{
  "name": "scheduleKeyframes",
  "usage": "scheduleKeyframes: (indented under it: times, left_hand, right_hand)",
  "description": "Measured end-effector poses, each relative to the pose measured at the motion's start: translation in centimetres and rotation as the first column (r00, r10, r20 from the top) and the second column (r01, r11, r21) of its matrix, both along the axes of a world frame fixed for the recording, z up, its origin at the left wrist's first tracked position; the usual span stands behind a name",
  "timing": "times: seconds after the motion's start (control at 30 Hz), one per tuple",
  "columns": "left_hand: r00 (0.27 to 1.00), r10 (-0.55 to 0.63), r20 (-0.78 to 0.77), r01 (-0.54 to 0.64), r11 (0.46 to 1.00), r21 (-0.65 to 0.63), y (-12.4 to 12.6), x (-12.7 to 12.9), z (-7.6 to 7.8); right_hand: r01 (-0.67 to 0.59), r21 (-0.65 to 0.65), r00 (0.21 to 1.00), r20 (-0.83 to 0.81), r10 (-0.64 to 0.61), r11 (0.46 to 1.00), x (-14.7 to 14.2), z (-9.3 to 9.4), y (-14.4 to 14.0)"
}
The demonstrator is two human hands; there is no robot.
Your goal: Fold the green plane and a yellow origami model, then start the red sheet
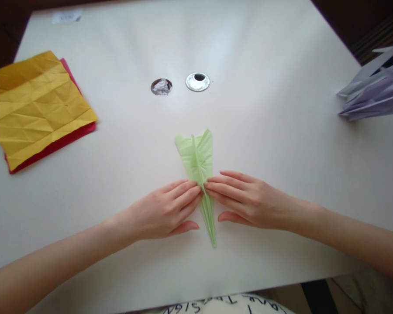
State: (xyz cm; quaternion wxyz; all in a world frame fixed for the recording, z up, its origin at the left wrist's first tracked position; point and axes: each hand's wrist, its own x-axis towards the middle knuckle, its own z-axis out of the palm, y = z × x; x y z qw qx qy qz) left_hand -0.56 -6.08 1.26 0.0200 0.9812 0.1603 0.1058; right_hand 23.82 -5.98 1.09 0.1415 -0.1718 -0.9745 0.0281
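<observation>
A folded light green paper piece (199, 159), long and tapering to a point toward me, lies on the white table (249, 122). My left hand (165, 211) rests flat on its left side, fingertips at the centre crease. On the right side, my right hand (245, 198) presses down the same way, fingertips meeting those of the left. Both hands cover the paper's middle; its wide far end and its near tip stick out.
A creased yellow sheet (36, 104) lies on a red sheet (52, 146) at the left. Folded purple paper models (373, 93) sit at the right edge. Two round holes, one plugged with something crumpled (161, 86), one metal-rimmed (198, 81), are beyond the green paper.
</observation>
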Motion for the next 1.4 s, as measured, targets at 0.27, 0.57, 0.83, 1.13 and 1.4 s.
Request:
scheduleKeyframes:
  times: [0.27, 0.57, 0.83, 1.13, 1.4]
  left_hand:
    - [0.990, 0.029, -0.139, -0.040, 0.996, -0.074, -1.9, -0.8, 0.7]
    - [0.993, -0.040, -0.107, 0.041, 0.999, 0.004, -4.1, 0.0, 0.5]
    - [0.991, -0.035, -0.130, 0.034, 0.999, -0.011, -5.0, -0.3, 0.7]
    - [0.994, -0.050, -0.099, 0.042, 0.996, -0.079, -6.4, -0.6, 0.2]
    - [0.993, -0.060, -0.100, 0.033, 0.966, -0.255, -6.4, -1.3, 0.5]
  right_hand:
    - [-0.038, -0.013, 0.993, 0.116, 0.039, 0.999, 1.0, 0.4, -1.2]
    - [-0.078, 0.045, 0.996, 0.055, 0.075, 0.996, 0.7, 0.3, -2.9]
    - [-0.089, 0.034, 0.989, 0.119, 0.084, 0.995, 0.9, 0.8, -4.1]
    - [-0.084, -0.096, 0.980, 0.171, 0.100, 0.992, 0.9, 1.3, -5.6]
    - [-0.055, -0.284, 0.980, 0.167, 0.106, 0.957, 1.5, 1.5, -6.0]
